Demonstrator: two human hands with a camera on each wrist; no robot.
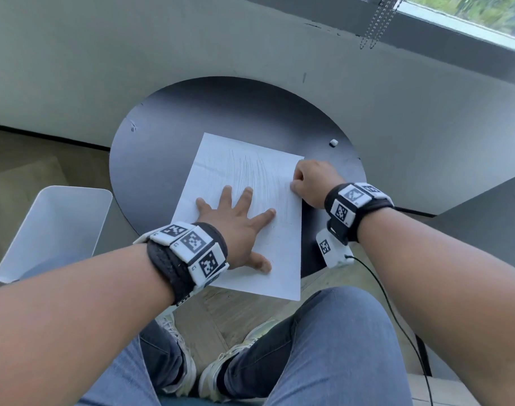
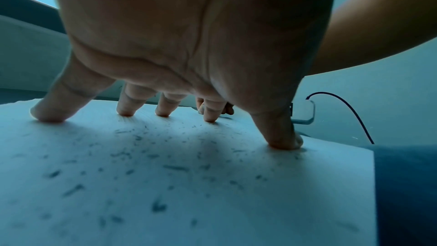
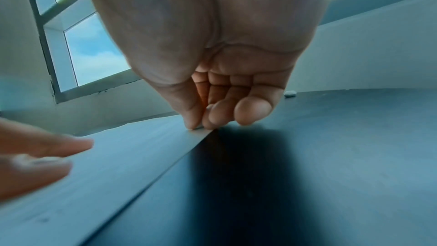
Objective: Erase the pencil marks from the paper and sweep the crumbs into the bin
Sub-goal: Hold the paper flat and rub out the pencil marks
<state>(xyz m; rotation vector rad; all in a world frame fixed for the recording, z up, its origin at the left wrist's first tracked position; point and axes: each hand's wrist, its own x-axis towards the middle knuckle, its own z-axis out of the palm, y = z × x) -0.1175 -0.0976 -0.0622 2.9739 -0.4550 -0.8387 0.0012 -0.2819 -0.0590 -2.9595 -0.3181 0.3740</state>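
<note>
A white sheet of paper (image 1: 244,183) lies on the round black table (image 1: 192,112), its near end overhanging the table edge. Faint pencil marks (image 1: 259,174) run across its upper half. Dark eraser crumbs (image 2: 175,167) are scattered over the sheet under my left palm. My left hand (image 1: 235,218) lies spread on the paper, its fingertips (image 2: 125,113) pressing down. My right hand (image 1: 306,183) is curled at the sheet's right edge, where thumb and fingers (image 3: 196,124) pinch the paper's edge. A small white eraser (image 1: 333,142) sits on the table at the far right, away from both hands.
A white plastic bin (image 1: 54,230) stands on the floor to the left of the table, below its rim. A grey wall and window sill run behind the table. My knees and shoes are under the near edge. A black cable (image 1: 391,303) hangs from my right wrist.
</note>
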